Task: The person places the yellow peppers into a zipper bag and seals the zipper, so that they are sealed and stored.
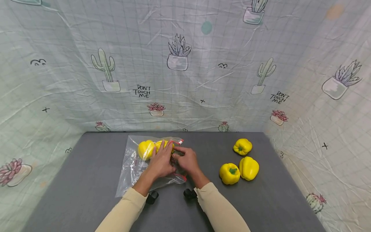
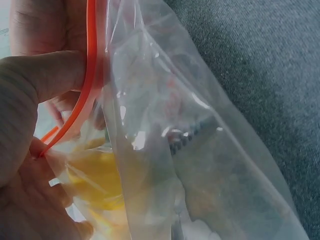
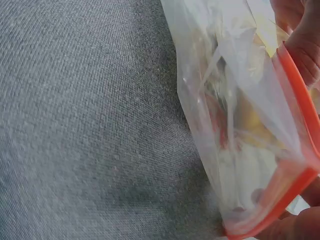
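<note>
A clear zip bag with a red closure strip lies on the table, its mouth facing right. Inside it, a yellow bell pepper shows at the back, with more yellow beside it partly under the fingers. My left hand lies over the bag's mouth, fingers extended across the top plastic, its thumb behind the red strip in the left wrist view. My right hand, fingers bent, grips the mouth from the right, close to the left fingers. In the right wrist view its fingers are beside the red strip.
Three yellow bell peppers stand on the grey table to the right: one at the back, one in front and one at the right. Black wrist devices sit under the sleeves. A cactus-print cloth hangs behind.
</note>
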`<move>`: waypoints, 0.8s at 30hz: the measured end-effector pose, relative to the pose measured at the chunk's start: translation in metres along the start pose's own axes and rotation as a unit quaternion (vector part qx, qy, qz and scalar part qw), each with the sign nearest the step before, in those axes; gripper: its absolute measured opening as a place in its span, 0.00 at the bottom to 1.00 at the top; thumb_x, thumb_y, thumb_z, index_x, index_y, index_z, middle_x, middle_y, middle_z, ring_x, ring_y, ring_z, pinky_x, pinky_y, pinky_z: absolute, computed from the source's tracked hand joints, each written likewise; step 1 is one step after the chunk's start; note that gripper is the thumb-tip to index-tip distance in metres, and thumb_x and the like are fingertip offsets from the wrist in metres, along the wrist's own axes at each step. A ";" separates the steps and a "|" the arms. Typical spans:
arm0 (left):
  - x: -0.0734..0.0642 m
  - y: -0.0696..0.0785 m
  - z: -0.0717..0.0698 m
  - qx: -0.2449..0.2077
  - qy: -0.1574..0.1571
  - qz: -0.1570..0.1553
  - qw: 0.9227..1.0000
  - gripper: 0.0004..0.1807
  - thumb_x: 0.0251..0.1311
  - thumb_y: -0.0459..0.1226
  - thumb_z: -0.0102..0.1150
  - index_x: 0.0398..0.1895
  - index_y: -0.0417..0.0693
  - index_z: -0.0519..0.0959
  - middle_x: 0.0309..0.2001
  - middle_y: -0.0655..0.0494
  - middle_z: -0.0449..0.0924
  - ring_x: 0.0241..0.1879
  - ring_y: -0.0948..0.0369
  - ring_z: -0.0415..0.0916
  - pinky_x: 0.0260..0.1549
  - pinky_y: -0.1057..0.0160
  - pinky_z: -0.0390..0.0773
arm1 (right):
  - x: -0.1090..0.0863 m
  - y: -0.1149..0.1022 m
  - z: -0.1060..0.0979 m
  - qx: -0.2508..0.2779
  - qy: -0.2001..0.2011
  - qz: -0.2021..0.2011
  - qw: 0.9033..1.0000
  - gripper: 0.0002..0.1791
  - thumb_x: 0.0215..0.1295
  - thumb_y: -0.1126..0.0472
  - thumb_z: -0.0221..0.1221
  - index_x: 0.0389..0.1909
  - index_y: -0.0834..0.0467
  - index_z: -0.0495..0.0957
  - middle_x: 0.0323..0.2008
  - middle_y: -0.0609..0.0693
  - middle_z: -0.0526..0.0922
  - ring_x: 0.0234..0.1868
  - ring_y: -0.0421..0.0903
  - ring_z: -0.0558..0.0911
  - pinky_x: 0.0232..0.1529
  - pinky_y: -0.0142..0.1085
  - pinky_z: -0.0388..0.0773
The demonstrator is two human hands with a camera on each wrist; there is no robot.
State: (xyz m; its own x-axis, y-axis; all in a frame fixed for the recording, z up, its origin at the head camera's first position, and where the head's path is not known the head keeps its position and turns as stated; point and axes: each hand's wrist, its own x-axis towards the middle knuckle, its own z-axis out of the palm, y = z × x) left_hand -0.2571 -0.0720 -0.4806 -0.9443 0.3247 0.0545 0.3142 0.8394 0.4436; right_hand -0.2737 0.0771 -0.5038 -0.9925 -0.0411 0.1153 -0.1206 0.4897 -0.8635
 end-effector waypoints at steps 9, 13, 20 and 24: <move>0.000 0.000 0.001 -0.005 0.000 0.003 1.000 0.61 0.47 0.41 0.79 0.83 0.40 0.54 0.85 0.46 0.51 0.85 0.42 0.42 0.78 0.28 0.43 | 0.001 -0.001 0.005 -0.020 -0.020 0.001 1.000 0.19 0.68 0.58 0.66 0.60 0.50 0.86 0.52 0.51 0.91 0.56 0.54 0.88 0.57 0.51 0.84; 0.000 0.001 0.001 -0.008 0.000 0.006 1.000 0.60 0.47 0.40 0.77 0.83 0.40 0.53 0.84 0.46 0.52 0.85 0.42 0.42 0.78 0.28 0.43 | 0.000 -0.003 0.004 -0.037 -0.068 -0.011 0.997 0.24 0.68 0.56 0.64 0.65 0.44 0.83 0.56 0.49 0.89 0.60 0.56 0.86 0.60 0.54 0.83; 0.000 0.002 0.001 -0.016 -0.011 0.001 1.000 0.62 0.49 0.41 0.78 0.84 0.41 0.50 0.85 0.47 0.50 0.86 0.44 0.40 0.79 0.30 0.43 | 0.004 0.001 0.007 0.079 -0.005 0.041 0.996 0.21 0.68 0.63 0.65 0.61 0.59 0.84 0.52 0.60 0.90 0.56 0.59 0.88 0.56 0.52 0.85; 0.000 0.001 0.001 -0.014 -0.012 -0.001 1.000 0.62 0.49 0.42 0.77 0.84 0.41 0.49 0.85 0.47 0.51 0.86 0.44 0.41 0.79 0.30 0.43 | 0.003 0.001 0.006 0.057 -0.021 0.056 0.997 0.21 0.69 0.59 0.66 0.62 0.56 0.84 0.54 0.58 0.90 0.59 0.58 0.87 0.59 0.52 0.84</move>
State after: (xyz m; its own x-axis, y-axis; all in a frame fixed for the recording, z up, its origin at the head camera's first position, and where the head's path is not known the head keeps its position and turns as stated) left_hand -0.2567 -0.0706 -0.4811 -0.9420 0.3341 0.0323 0.3097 0.8279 0.4677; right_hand -0.2774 0.0720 -0.5079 -0.9995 -0.0305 -0.0031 -0.0091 0.3905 -0.9206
